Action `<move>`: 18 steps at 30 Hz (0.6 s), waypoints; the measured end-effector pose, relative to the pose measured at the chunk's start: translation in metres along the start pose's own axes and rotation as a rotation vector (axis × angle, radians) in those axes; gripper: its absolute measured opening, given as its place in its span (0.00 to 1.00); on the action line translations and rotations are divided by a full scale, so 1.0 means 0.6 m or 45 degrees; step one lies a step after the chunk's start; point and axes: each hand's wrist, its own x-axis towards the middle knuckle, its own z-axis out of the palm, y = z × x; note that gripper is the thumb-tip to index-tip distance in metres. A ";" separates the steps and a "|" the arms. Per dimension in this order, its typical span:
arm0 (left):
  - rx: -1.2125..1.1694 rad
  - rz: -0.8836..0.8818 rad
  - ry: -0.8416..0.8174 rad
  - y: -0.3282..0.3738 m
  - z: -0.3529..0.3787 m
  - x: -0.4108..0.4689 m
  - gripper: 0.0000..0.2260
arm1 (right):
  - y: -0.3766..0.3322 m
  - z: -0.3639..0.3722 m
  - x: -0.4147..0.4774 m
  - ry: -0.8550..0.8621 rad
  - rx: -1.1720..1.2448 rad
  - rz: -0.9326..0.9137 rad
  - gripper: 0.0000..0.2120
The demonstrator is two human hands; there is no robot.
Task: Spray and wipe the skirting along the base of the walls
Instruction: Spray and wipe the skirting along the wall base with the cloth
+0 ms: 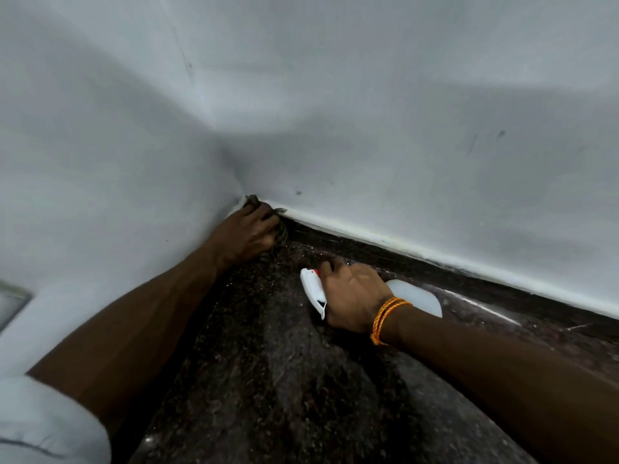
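My left hand is pressed into the room corner, closed on a dark striped cloth that touches the dark skirting where the two walls meet. My right hand grips a white spray bottle with a white and red trigger head. The bottle lies low over the floor, its nozzle facing left towards the corner. An orange thread band sits on my right wrist. The skirting runs from the corner down to the right, under a pale painted edge.
Two white walls meet at the corner, with small dark marks on the right one. The floor is dark speckled stone. A grey plate is set in the left wall near the frame edge.
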 end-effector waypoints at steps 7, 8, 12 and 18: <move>-0.014 -0.088 0.013 0.011 0.004 -0.010 0.10 | 0.016 -0.003 -0.004 -0.009 0.037 0.143 0.20; -0.004 -0.102 -0.011 0.013 0.007 -0.011 0.10 | 0.020 -0.002 -0.007 -0.016 0.032 0.148 0.21; -0.070 -0.187 -0.122 0.020 -0.004 0.006 0.10 | 0.030 0.012 -0.025 -0.073 -0.019 0.118 0.26; -0.229 0.137 0.092 0.079 -0.044 0.081 0.06 | 0.050 0.008 -0.054 -0.161 -0.055 0.145 0.25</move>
